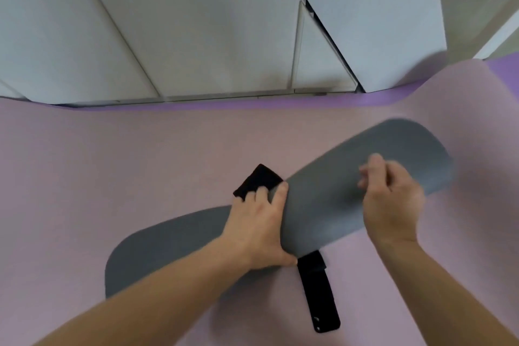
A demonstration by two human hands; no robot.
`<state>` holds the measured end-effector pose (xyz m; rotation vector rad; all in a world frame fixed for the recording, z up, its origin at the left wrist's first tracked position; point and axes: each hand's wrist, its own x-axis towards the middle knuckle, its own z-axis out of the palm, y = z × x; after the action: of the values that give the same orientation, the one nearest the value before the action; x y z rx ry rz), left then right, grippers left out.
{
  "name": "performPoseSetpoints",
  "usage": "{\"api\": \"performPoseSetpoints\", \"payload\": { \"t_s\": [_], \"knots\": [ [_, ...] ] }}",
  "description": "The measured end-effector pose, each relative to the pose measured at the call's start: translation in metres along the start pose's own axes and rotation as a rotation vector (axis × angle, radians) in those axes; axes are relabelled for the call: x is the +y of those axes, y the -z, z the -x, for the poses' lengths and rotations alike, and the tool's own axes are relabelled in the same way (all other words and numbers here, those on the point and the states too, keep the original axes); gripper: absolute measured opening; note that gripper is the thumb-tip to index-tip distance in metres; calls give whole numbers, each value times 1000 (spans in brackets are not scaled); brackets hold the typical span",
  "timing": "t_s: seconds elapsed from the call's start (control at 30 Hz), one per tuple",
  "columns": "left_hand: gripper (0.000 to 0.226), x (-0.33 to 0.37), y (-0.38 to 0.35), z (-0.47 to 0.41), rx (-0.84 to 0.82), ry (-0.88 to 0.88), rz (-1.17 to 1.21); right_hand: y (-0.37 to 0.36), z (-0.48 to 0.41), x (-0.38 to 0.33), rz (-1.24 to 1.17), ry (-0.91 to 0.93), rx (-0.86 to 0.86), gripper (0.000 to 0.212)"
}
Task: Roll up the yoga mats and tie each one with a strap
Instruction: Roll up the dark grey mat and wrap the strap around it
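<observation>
A rolled grey yoga mat [331,199] lies slantwise on a pink mat [112,163] that is spread flat. A black strap passes under the roll: one end [259,178] sticks out on the far side, the other end [320,300] lies flat on the near side. My left hand [261,230] grips the middle of the roll, its fingertips touching the far strap end. My right hand [390,202] hovers over the roll's right half, blurred, fingers curled; I cannot tell whether it pinches anything.
A purple mat [280,102] shows as a band under the pink one, along the far edge. White cabinet doors [168,22] stand right behind the mats. A light floor strip [502,36] shows at the far right.
</observation>
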<state>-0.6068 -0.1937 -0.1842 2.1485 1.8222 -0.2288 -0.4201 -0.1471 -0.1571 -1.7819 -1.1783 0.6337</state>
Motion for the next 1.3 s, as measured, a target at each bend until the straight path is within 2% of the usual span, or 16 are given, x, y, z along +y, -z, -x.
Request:
{"api": "performPoseSetpoints", "payload": {
  "t_s": [0.07, 0.13, 0.27, 0.4, 0.43, 0.5, 0.57, 0.67, 0.8, 0.87, 0.97, 1.03, 1.1, 1.2, 1.3],
  "knots": [
    [130, 6, -15, 2, 9, -16, -32, -13, -21, -14, 148, 121, -150, 23],
    [129, 6, -17, 1, 24, -29, -52, -40, -36, -22, 338, 241, -388, 22],
    [128, 1, -14, 2, 42, -47, -83, -112, -46, -23, 668, 437, -895, 51],
    [129, -2, -19, 6, 42, -82, -133, -163, -39, -16, 1009, 542, -1209, 70],
    [130, -1, -19, 6, 42, -83, -135, -169, -35, -14, 1105, 582, -1225, 67],
    [129, -2, -20, 5, 44, -88, -125, -176, -32, -10, 1169, 678, -1119, 47],
    [128, -6, -17, 3, 47, -97, -119, -173, -39, -15, 973, 646, -933, 31],
    [125, -29, -8, -7, 90, -103, -190, -165, -64, -32, 630, 512, -689, 26],
    [128, -64, 15, -34, 134, -118, -286, -159, -81, -45, 382, 438, -674, 32],
    [129, -71, 22, -50, 114, -138, -299, -149, -77, -44, 265, 387, -601, 36],
    [133, -81, 26, -68, 45, -137, -253, -109, -48, -24, 97, 505, -341, 16],
    [135, -86, 28, -79, 4, -126, -215, -77, -18, -1, 135, 566, -252, 6],
    [135, -91, 32, -86, -45, -113, -140, -54, 10, 31, 385, 416, -391, 10],
    [136, -95, 38, -92, -106, -94, -54, -38, 44, 75, 704, 40, -745, 27],
    [137, -95, 38, -94, -130, -75, -32, -39, 68, 88, 744, -45, -809, 49]
  ]
}}
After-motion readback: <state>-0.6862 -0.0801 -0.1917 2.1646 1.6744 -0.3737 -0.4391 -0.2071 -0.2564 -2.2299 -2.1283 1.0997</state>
